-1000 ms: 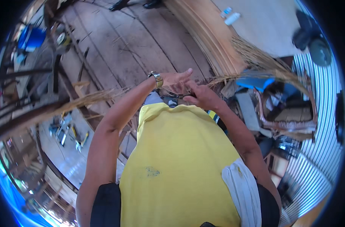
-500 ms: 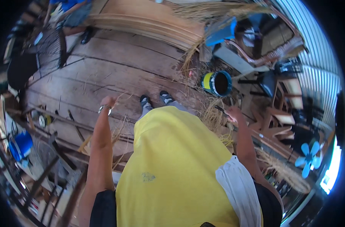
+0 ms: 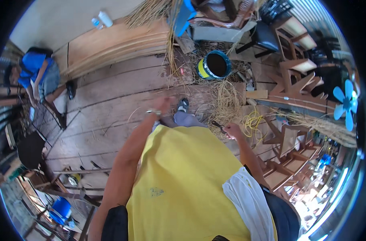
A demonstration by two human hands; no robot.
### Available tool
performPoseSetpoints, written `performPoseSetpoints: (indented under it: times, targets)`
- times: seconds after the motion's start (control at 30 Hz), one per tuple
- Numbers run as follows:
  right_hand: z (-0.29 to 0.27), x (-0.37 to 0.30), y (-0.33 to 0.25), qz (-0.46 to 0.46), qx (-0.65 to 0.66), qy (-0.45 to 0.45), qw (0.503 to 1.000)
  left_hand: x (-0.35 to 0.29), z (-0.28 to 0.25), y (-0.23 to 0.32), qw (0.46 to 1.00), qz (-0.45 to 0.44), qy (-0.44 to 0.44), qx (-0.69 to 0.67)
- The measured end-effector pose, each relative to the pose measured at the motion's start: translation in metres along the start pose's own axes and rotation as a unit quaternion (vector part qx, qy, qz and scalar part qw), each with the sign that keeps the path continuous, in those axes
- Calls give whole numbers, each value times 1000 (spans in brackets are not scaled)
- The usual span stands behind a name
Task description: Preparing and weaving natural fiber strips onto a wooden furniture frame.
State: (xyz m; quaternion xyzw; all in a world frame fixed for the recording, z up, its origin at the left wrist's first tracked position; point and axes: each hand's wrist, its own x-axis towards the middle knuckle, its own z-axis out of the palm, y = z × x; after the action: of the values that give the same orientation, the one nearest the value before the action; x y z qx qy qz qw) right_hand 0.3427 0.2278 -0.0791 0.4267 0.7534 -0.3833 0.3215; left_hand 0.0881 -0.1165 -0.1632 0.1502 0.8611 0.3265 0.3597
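Note:
My right hand (image 3: pixel 232 131) is closed around a small dark hand tool (image 3: pixel 218 125), whose tip points away to the left; its exact kind does not show. Below that tool and beyond it lies a loose heap of pale straw-like strands (image 3: pixel 228 98) on the floor. My left hand (image 3: pixel 163 105), with a watch (image 3: pixel 153 111) on its wrist, is smeared by motion over the floorboards near my feet. A thin pale strand (image 3: pixel 132 114) shows close to it, and I cannot tell whether the fingers hold it.
A teal bucket (image 3: pixel 227 66) with dark contents stands ahead. Right of the heap lies yellow cord (image 3: pixel 253 121). Wooden chair frames (image 3: pixel 289 140) and a blue fan (image 3: pixel 346 104) are at the right. At the far left sits a person in blue (image 3: pixel 36 68). Stacked boards (image 3: pixel 118 50) lie ahead.
My view has swung to the right, and a foot has stepped forward. My left hand has come in toward the middle. The right hand still grips the dark tool.

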Motion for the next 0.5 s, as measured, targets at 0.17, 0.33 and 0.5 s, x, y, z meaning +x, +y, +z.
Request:
performPoseSetpoints:
  times: [0.17,0.33,0.5]
  targets:
    - [26,-1,11,-63,59,-15,996,-18,43,269,909,353,-131,-179]
    - [30,11,98,-32,128,51,990,-42,46,393,775,623,-89,-57]
    - [29,-3,163,100,190,104,971,-8,29,370,859,494,-131,37]
